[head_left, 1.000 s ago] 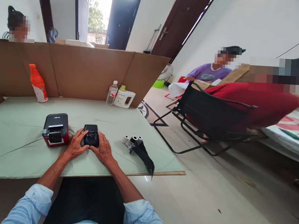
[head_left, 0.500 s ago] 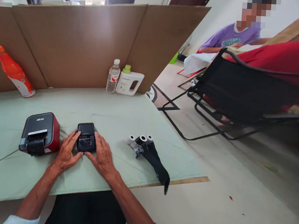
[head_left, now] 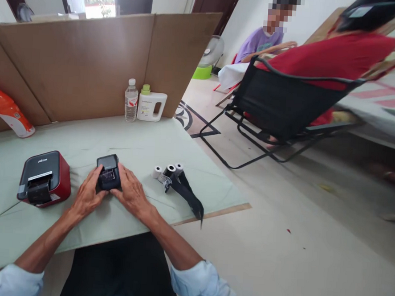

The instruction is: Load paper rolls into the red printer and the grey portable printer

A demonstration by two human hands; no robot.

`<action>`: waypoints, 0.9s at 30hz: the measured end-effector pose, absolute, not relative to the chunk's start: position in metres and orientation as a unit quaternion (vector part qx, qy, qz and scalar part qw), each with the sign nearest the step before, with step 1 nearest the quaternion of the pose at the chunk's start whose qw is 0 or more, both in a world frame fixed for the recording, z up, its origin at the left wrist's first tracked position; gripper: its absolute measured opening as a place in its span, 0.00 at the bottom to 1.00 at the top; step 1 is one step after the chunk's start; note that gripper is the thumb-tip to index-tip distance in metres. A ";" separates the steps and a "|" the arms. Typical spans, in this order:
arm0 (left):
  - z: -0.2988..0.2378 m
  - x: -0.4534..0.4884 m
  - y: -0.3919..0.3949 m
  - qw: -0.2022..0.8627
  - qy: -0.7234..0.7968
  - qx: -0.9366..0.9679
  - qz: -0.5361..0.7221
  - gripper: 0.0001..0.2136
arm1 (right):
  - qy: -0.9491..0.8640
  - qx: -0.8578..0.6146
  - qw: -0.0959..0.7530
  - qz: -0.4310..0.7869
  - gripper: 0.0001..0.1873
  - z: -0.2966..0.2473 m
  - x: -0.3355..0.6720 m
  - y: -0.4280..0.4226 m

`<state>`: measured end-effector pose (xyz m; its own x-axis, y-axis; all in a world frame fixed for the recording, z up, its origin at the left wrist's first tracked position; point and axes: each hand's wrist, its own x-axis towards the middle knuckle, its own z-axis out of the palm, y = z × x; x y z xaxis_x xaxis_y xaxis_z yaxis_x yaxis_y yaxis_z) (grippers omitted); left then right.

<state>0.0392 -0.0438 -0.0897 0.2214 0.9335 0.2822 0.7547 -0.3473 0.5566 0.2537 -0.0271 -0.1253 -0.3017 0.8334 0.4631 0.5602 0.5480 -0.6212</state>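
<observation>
A small black device like a portable printer (head_left: pixel 108 173), with a dark see-through window, rests on the green-covered table. My left hand (head_left: pixel 89 192) grips its left side, fingers along the edge and thumb at the front. On the opposite side my right hand (head_left: pixel 130 189) presses its fingers and thumb against the case, so both hands hold it together. Left of them stands a larger black and red label printer (head_left: pixel 45 178). To the right lie white paper rolls (head_left: pixel 157 172) and a black roll (head_left: pixel 170 170), with a dark strip (head_left: pixel 188 194) trailing toward the table edge.
A cardboard screen (head_left: pixel 99 61) stands along the table's back. Before it are an orange bottle (head_left: pixel 9 109), a clear water bottle (head_left: pixel 131 101) and a white jug (head_left: pixel 151 106). Beyond the table's right edge (head_left: pixel 227 209), a person in red sits in a black folding chair (head_left: pixel 277 103); another wears purple.
The camera view has turned right, so the table things appear further left. Both hands keep their hold on the small black printer, which now looks slightly tilted.
</observation>
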 end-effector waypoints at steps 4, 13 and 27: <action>-0.077 0.064 0.000 0.167 0.517 0.785 0.299 0.45 | -0.793 -0.454 0.378 0.148 0.53 -0.107 0.283 0.008; -0.074 0.128 0.081 0.201 0.496 0.797 0.281 0.50 | -0.810 -0.530 0.224 0.110 0.43 -0.059 0.336 0.072; -0.072 0.115 0.057 0.166 0.514 0.793 0.283 0.42 | -0.788 -0.498 0.360 0.044 0.24 -0.061 0.324 0.025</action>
